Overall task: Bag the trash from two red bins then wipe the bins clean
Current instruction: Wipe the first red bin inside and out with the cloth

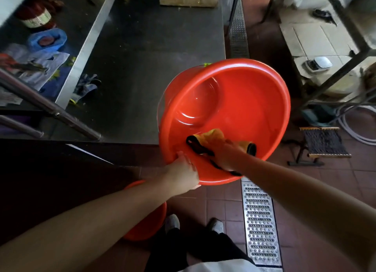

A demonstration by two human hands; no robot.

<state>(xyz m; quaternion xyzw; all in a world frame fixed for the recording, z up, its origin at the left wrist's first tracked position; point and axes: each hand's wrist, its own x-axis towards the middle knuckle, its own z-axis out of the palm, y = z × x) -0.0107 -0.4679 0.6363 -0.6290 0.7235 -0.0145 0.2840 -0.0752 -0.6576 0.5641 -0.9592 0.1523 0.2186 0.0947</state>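
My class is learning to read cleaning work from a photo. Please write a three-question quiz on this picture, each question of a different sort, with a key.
1. True or false: the red bin being held has trash inside.
2. What does the right hand press against the bin's inner wall?
A. a sponge
B. a yellow cloth
C. a brush
3. Fill in: the left hand grips the bin by its near ____.

Key
1. False: it looks empty apart from the cloth.
2. B
3. rim
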